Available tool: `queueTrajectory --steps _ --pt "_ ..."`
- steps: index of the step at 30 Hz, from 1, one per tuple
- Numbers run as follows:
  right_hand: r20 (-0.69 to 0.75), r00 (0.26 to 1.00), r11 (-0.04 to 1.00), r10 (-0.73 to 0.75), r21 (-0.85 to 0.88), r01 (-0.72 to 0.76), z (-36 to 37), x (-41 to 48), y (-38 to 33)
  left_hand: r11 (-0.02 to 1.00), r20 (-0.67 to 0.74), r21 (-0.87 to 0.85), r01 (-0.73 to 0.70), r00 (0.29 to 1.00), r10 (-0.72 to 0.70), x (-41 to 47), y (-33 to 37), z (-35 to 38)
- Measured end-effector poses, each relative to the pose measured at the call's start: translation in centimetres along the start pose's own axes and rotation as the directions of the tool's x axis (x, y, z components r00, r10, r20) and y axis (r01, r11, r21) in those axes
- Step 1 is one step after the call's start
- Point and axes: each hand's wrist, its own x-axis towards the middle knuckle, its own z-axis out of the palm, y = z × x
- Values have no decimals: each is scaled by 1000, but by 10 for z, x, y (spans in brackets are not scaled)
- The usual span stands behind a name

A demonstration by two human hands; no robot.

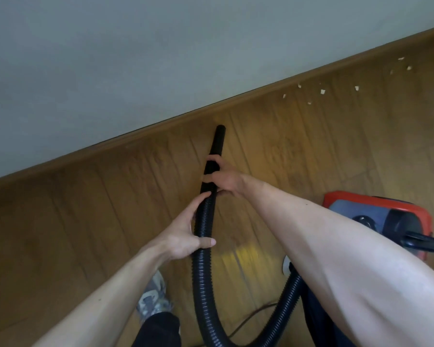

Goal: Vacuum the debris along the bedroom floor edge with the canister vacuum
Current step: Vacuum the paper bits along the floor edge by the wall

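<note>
- Debris (322, 91): pale scraps scattered on the floor (85, 221) in the upper right of the frame, in a loose line near the baseboard (135, 141).
- Vacuum (386, 216): red canister with a grey top and black handle, at the right edge, partly hidden behind the right forearm.
- Hose (203, 271): black and ribbed; it runs from the centre down to the lower edge, then loops back up to the right towards the vacuum.
- Nozzle (217, 144): smooth black tube at the centre of the frame. Its tip points at the baseboard and lies near it, well apart from the debris. Contact with the floor cannot be judged.
- Right hand (226, 181): clasps the lower end of the nozzle, fingers wrapped round it.
- Left hand (186, 236): grasps the hose just below the right hand, thumb across the front.
- Floor: brown wood-grain planks with a yellowish glare patch below centre.
- Wall (135, 58): plain grey-white, filling the upper left; the brown baseboard runs diagonally from the left edge up to the upper right.
- Shoe (152, 294): grey, lower left of centre, above a dark trouser leg (158, 329).
- Cord (258, 311): thin dark line on the floor inside the hose loop.
</note>
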Motion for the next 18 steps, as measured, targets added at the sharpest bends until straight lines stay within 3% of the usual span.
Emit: queueTrajectory --steps 18 --pt "-12 999 993 -46 109 47 -142 8 29 983 -4 186 12 1000 -11 82 74 86"
